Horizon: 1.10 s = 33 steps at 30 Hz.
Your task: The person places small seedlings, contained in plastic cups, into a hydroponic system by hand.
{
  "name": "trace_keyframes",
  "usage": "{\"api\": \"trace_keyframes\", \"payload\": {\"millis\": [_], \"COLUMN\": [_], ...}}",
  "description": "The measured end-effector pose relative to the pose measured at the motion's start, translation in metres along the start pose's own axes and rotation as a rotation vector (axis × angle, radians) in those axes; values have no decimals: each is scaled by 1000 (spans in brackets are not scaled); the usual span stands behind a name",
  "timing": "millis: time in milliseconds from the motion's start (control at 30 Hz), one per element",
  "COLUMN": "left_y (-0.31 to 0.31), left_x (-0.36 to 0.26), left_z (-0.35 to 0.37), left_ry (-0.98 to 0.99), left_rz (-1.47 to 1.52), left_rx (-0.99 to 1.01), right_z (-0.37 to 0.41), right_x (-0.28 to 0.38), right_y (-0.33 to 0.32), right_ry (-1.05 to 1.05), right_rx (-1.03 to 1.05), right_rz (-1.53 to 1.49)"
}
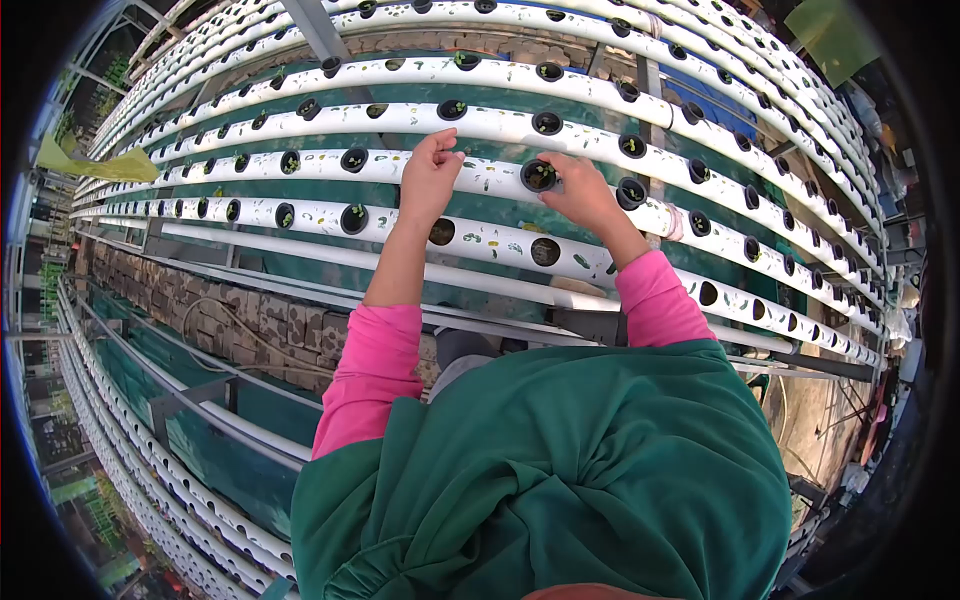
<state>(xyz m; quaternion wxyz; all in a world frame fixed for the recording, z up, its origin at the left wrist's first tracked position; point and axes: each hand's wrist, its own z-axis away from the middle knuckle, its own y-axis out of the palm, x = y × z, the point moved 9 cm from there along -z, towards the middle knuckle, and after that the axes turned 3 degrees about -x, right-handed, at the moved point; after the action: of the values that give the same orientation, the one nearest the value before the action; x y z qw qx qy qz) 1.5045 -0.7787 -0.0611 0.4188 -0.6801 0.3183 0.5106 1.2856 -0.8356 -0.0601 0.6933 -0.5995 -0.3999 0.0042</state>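
Note:
White pipes (490, 176) with round holes run across the view, several holes holding black net cups with small green seedlings. My right hand (583, 192) has its thumb and fingers on the rim of a black cup (538, 176) in the third pipe from the front. To the left, my left hand (432, 175) is raised over the same pipe with its fingers curled together; whether something small is between them is too small to tell. Nearer to me, the front pipe shows two open holes, one below my left hand (441, 232) and another (545, 251) to its right.
Thin rails and a plain white pipe (490, 287) lie between the holed pipes and my body. A grey post (315, 30) rises at the upper left. Yellow sheets hang at the left (100, 160) and upper right (830, 38). More holed pipes (170, 480) are at lower left.

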Motion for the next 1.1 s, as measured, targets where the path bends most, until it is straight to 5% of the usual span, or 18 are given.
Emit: {"api": "trace_keyframes", "payload": {"millis": [300, 433, 733, 1100], "left_y": [-61, -73, -140, -185], "left_x": [33, 39, 47, 72], "left_z": [-5, -8, -19, -26], "left_ry": [-54, -69, -88, -121], "left_rz": [-174, -136, -84, -110], "left_rx": [-104, -100, -143, -79], "right_z": [-26, -50, -94, -79], "right_x": [43, 84, 105, 115], "right_y": [-8, 21, 90, 48], "right_ry": [-56, -202, -73, 76], "right_rx": [-93, -69, 7, -88], "right_rz": [168, -24, 96, -274]}}
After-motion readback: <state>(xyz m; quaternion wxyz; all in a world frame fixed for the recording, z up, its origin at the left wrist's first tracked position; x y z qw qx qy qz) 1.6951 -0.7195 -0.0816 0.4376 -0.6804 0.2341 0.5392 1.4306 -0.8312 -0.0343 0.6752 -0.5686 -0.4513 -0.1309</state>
